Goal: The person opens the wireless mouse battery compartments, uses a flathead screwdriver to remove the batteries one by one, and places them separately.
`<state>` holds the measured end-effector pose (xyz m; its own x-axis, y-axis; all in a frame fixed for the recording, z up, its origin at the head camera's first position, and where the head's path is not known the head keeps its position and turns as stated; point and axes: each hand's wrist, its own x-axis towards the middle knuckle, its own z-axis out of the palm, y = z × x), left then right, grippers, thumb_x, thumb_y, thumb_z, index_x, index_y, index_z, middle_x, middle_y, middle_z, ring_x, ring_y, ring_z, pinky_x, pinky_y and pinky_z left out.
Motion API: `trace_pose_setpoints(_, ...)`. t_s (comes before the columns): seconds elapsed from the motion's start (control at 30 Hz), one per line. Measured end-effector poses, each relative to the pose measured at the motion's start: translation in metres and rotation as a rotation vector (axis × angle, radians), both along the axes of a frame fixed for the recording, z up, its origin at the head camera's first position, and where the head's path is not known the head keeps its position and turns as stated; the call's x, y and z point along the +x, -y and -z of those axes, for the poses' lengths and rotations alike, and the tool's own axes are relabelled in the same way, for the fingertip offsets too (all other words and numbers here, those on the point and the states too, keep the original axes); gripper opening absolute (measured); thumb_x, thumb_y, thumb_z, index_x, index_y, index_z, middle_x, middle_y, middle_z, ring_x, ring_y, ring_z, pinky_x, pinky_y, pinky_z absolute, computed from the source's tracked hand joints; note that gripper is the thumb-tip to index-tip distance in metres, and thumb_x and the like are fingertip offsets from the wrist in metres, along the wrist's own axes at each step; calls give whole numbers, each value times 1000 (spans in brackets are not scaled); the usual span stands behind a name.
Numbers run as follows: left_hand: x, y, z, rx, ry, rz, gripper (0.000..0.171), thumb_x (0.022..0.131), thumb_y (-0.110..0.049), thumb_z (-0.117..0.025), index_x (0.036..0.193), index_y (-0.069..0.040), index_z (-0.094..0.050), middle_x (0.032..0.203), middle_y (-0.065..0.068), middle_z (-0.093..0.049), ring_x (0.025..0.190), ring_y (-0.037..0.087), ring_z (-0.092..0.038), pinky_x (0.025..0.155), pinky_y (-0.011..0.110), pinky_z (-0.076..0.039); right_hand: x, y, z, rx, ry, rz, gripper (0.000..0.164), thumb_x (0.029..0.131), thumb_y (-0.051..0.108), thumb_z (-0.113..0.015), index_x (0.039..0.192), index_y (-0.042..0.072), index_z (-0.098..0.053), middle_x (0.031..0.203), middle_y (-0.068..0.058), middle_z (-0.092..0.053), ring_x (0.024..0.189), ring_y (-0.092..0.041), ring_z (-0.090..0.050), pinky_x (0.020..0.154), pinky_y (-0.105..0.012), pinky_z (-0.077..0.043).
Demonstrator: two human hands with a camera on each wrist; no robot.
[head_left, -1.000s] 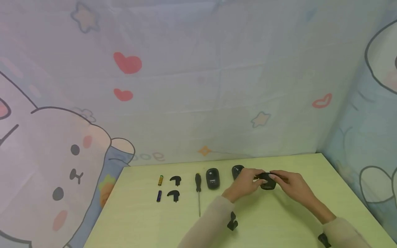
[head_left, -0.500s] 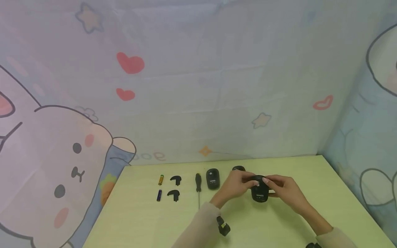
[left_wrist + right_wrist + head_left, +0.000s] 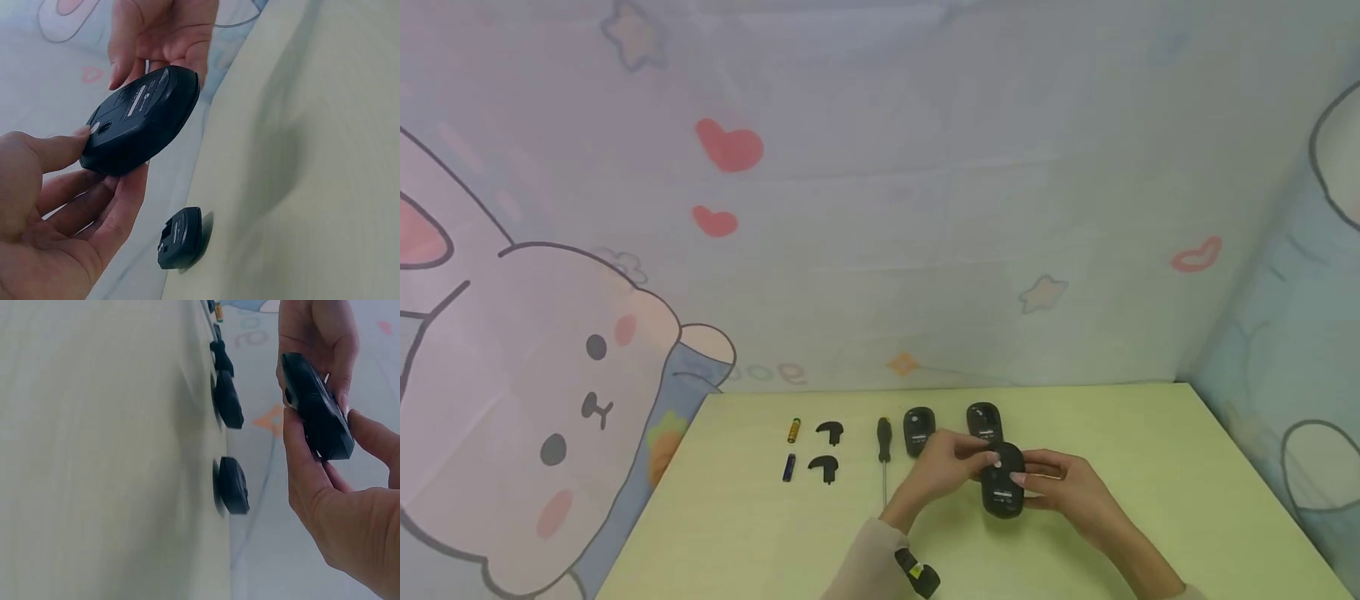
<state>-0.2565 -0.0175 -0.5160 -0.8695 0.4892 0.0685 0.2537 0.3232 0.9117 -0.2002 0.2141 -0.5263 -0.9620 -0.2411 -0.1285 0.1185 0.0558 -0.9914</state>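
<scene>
A black computer mouse (image 3: 1003, 487) is held above the table with its underside up, showing a printed label and a dark sensor opening in the left wrist view. My left hand (image 3: 938, 468) pinches its far end, thumb beside a small light spot and fingers beneath. From the other side, my right hand (image 3: 1072, 493) grips the mouse's edge between thumb and fingers. Just behind it, a second black mouse (image 3: 984, 421) lies on the table, with a third black mouse (image 3: 918, 431) to its left. The fingers partly hide the held mouse.
Left of the mice lies a screwdriver (image 3: 884, 442) with a dark handle. Farther left are two black hook-shaped pieces (image 3: 831, 432), a yellow-green battery (image 3: 794, 430) and a blue battery (image 3: 789, 467). A printed cloth (image 3: 970, 208) hangs behind the pale table (image 3: 737, 533).
Both hands have brought the held mouse leftward and nearer to me. It has tilted so that more of its underside faces up, and the second mouse behind is uncovered.
</scene>
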Motion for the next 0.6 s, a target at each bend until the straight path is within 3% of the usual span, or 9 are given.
trace_pose_setpoints(0.23,8,20,1,57,61,-25,31,100,-27,-73,121,-5,-78,113,12,-81,85,14,-81,78,24,-65,9,20,8,-40,36,-20,69,96,17,-78,149,-12,-46,144,-29,-59,114,-23,-74,96,-42,-65)
trace_pose_setpoints(0.47,14,38,6,120,131,-53,30,98,-23,-75,118,-1,-78,108,15,-81,86,19,-81,75,29,-68,15,40,16,-70,67,-8,67,93,11,-79,146,-14,-48,135,-23,-67,107,-21,-76,93,-39,-66)
trace_pose_setpoints(0.6,19,43,12,161,200,-114,31,97,-26,-77,116,-1,-78,106,13,-82,89,19,-80,79,31,-68,17,49,20,-72,72,22,67,91,9,-81,144,-16,-49,128,-21,-70,105,-21,-76,90,-39,-67)
